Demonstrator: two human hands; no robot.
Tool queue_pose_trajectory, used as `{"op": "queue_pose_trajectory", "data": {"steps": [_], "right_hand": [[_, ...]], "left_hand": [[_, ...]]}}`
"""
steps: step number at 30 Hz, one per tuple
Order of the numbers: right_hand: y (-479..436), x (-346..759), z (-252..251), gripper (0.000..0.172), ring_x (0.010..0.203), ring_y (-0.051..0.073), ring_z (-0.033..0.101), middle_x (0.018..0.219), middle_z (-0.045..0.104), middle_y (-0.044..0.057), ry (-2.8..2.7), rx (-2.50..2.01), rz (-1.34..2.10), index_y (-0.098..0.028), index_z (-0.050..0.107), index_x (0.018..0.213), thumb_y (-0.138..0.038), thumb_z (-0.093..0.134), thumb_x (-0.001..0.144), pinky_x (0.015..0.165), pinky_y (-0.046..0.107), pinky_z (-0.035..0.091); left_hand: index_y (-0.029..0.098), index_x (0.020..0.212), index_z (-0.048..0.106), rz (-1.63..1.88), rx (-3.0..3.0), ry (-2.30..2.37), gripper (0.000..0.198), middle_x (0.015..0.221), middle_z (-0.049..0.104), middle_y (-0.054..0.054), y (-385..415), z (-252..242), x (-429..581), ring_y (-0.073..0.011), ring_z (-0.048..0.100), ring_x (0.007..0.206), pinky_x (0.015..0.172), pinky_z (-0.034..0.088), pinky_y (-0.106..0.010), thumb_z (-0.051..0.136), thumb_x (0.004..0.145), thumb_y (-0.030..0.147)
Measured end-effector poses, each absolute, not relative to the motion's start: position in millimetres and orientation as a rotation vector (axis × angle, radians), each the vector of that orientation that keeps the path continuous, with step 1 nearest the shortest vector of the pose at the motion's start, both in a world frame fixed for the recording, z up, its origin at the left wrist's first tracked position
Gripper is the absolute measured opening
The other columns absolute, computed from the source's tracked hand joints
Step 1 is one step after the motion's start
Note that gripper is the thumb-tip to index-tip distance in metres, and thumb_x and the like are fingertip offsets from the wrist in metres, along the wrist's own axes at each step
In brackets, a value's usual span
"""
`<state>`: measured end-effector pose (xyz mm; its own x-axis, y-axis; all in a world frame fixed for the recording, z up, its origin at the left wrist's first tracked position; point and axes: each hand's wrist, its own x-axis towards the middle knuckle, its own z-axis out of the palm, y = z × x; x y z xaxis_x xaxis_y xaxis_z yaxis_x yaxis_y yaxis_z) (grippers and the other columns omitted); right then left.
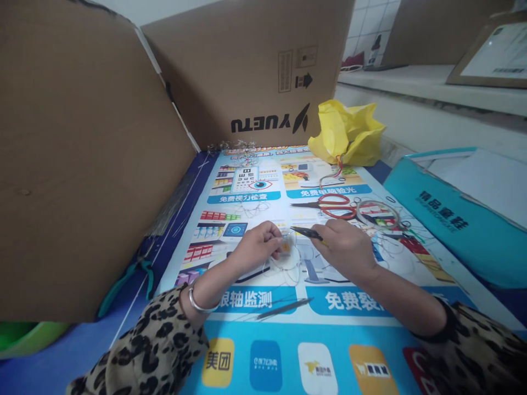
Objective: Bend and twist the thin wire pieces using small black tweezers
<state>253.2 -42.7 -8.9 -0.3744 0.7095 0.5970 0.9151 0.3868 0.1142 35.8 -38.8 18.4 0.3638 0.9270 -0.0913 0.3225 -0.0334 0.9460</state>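
My left hand [257, 247] is closed in a pinch on a small orange piece [286, 248] with thin wire loops around it, over a printed poster [263, 340] on the table. My right hand [348, 247] is closed around black pliers [307, 232], whose tip points left toward the orange piece. A silver bangle [197, 304] sits on my left wrist. Both sleeves have a leopard print.
Red-handled scissors [329, 206] and a coil of wire [376, 214] lie beyond my right hand. A thin dark tool [284, 309] lies nearer me. Cardboard walls [82, 164] stand left and behind. A yellow bag [348, 134], a teal bag [457, 219] and green-handled pliers [127, 280] are nearby.
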Motion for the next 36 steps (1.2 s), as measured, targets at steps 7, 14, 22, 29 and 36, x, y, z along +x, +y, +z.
{"op": "queue_pose_trajectory", "data": {"steps": [7, 14, 22, 29, 36], "right_hand": [[-43.3, 254.0, -2.4, 0.02, 0.069, 0.016, 0.045, 0.065, 0.054, 0.004, -2.26, -1.33, -0.742, -0.02, 0.065, 0.079, -0.029, 0.048, 0.083, 0.061, 0.029, 0.026], [-39.8, 255.6, -7.3, 0.016, 0.068, 0.016, 0.045, 0.064, 0.054, 0.003, -2.191, -1.32, -0.762, -0.02, 0.064, 0.075, -0.03, 0.052, 0.08, 0.061, 0.029, 0.025], [-40.3, 255.9, -7.5, 0.018, 0.068, 0.016, 0.046, 0.064, 0.054, 0.003, -2.222, -1.303, -0.757, -0.02, 0.064, 0.075, -0.031, 0.051, 0.082, 0.062, 0.028, 0.027], [-39.6, 254.9, -8.5, 0.019, 0.068, 0.015, 0.048, 0.063, 0.055, 0.002, -2.199, -1.277, -0.684, -0.02, 0.065, 0.076, -0.03, 0.051, 0.082, 0.061, 0.027, 0.028], [-39.7, 255.2, -11.3, 0.019, 0.07, 0.014, 0.051, 0.066, 0.057, 0.002, -2.181, -1.295, -0.59, -0.019, 0.066, 0.079, -0.031, 0.052, 0.082, 0.062, 0.026, 0.031]], "left_hand": [[0.018, 0.075, 0.048, 0.703, 1.557, 1.194, 0.006, 0.061, 0.06, 0.001, -41.5, 18.1, 36.7, -0.0113, 0.059, 0.053, 0.05, 0.044, -0.021, 0.051, 0.075, 0.023], [0.019, 0.074, 0.045, 0.686, 1.514, 1.209, 0.012, 0.055, 0.058, 0.003, -36.3, 10.5, 33.7, -0.0067, 0.047, 0.04, 0.039, 0.034, -0.017, 0.052, 0.076, 0.028], [0.019, 0.072, 0.042, 0.716, 1.452, 1.16, 0.019, 0.052, 0.058, 0.002, -35.3, 8.4, 32.2, -0.007, 0.046, 0.04, 0.04, 0.034, -0.017, 0.052, 0.078, 0.034], [0.019, 0.072, 0.042, 0.732, 1.432, 1.162, 0.017, 0.05, 0.056, 0.003, -34.2, 6.2, 32.4, -0.0076, 0.047, 0.04, 0.039, 0.034, -0.017, 0.053, 0.077, 0.03], [0.017, 0.078, 0.048, 0.687, 1.45, 1.151, 0.013, 0.048, 0.052, 0.004, -35.1, 11.7, 34.1, -0.0082, 0.049, 0.043, 0.042, 0.035, -0.017, 0.054, 0.075, 0.029]]}}
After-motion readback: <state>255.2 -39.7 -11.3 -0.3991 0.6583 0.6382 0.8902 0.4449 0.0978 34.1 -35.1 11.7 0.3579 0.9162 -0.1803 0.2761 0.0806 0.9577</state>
